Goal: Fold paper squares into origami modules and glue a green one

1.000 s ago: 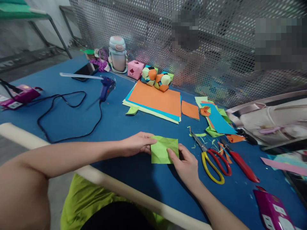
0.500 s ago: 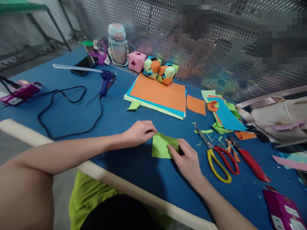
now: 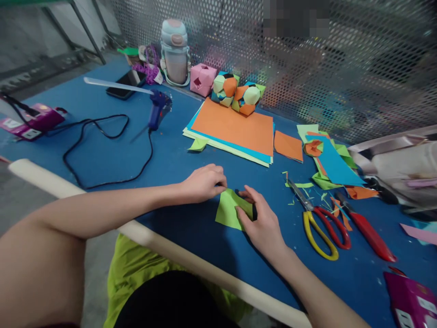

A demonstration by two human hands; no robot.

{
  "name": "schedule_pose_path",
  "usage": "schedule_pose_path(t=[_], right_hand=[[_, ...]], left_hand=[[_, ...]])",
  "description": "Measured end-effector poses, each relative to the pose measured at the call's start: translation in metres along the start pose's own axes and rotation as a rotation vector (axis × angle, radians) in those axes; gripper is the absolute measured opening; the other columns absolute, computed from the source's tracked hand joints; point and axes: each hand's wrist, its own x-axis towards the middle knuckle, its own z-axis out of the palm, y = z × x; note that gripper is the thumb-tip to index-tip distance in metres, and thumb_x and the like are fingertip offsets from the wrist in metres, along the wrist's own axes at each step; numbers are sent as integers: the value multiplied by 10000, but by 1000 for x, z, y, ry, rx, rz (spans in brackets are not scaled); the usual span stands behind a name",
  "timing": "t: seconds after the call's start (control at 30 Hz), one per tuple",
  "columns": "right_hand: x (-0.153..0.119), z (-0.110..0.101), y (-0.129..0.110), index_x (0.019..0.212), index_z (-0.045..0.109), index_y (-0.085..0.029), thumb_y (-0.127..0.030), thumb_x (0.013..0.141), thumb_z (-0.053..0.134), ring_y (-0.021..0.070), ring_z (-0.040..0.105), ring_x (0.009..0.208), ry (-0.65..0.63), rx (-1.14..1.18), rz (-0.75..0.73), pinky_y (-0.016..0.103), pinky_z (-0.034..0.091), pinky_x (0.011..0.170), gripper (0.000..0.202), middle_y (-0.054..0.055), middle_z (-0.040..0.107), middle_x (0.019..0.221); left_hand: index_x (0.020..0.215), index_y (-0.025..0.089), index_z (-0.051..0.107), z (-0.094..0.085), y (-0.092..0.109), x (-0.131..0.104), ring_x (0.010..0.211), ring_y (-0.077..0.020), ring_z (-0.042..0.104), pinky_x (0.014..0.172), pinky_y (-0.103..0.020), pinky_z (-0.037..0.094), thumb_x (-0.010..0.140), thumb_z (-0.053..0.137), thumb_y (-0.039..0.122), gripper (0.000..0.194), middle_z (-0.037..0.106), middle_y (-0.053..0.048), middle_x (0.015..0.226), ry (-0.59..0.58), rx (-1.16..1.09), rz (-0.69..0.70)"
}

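Note:
A small square of light-green paper [image 3: 229,213] lies on the blue table in front of me. My left hand [image 3: 206,183] pinches its upper left corner between thumb and fingertips. Over the paper's right side, my right hand [image 3: 257,214] has thumb and fingers spread apart, the thumb tip against the paper. The paper's right edge is partly hidden by that hand. To the right lie scissors [image 3: 309,207] with one yellow and one red handle, among thin paper scraps.
An orange-topped paper stack [image 3: 235,127] and an orange square [image 3: 288,146] lie ahead. Folded paper balls [image 3: 246,98], a pink paper cube [image 3: 202,79] and a bottle [image 3: 175,54] stand behind. A glue gun [image 3: 159,109] trails its cord at left; a red-handled tool [image 3: 372,234] lies right.
My right hand's fingers have parted and loosened from the green paper, which has turned slightly. My left hand still pinches its corner. The whole view has shifted a little.

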Motion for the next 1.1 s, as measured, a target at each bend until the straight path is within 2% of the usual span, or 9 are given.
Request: schedule_pose_path(t=[0.13, 0.27, 0.37, 0.47, 0.63, 0.77, 0.9, 1.1], right_hand=[[-2, -1, -1, 1185, 475, -188, -122, 858, 478, 205, 601, 963, 9, -26, -93, 374, 527, 812, 333, 130, 596, 1078], [-3, -4, 2, 1051, 583, -187, -81, 842, 476, 227, 613, 983, -55, 3, -248, 407, 542, 809, 257, 125, 642, 1035], [-4, -4, 2, 1106, 602, -183, -58, 833, 485, 249, 619, 1018, -46, 18, -352, 439, 553, 821, 321, 129, 672, 1035], [-5, -3, 2, 1185, 577, -164, -33, 828, 492, 270, 562, 1136, -78, 0, -419, 453, 540, 876, 389, 153, 650, 1132], [-10, -3, 2, 1261, 534, -166, -37, 853, 449, 284, 429, 1262, -213, -29, -436, 492, 476, 967, 436, 140, 563, 1276], [-9, -12, 6, 1279, 521, -191, -69, 870, 443, 293, 438, 1256, -248, -113, -472, 499, 477, 958, 434, 114, 561, 1284], [-4, -25, 8, 1277, 521, -212, -41, 862, 429, 245, 581, 1113, -176, -110, -385, 409, 537, 876, 458, 118, 602, 1231], [2, -28, 4, 1165, 589, -217, -176, 839, 555, 219, 645, 958, 144, -96, 25, 370, 544, 837, 331, 91, 663, 1080]], left_hand=[[823, 179, 694, 1, -3, 0, 851, -171, 515, 794, -276, 395, 820, 528, 185, 165, 612, -42, 856, 6, -19, 13], [825, 188, 700, -1, -5, 1, 829, -164, 515, 812, -281, 385, 839, 497, 177, 204, 613, -39, 840, -5, -9, 30], [827, 184, 703, -5, -6, 2, 818, -159, 522, 842, -287, 374, 849, 478, 171, 226, 612, -38, 819, -24, -8, 33], [852, 182, 706, -6, -9, 3, 827, -160, 524, 853, -287, 370, 850, 472, 163, 235, 613, -41, 823, -35, -19, 50], [841, 194, 710, -6, -13, 4, 810, -152, 518, 825, -273, 375, 833, 484, 152, 229, 612, -32, 814, -37, -37, 70], [814, 190, 707, -7, -13, 4, 822, -152, 524, 830, -269, 377, 810, 495, 135, 218, 618, -31, 814, -31, -64, 55], [773, 163, 692, -6, -7, 2, 800, -148, 523, 812, -265, 378, 769, 520, 127, 175, 619, -31, 794, -9, -88, 31], [685, 173, 653, 0, 3, -1, 778, -164, 486, 742, -301, 338, 745, 546, 193, 124, 607, -21, 779, 7, -17, -38]])
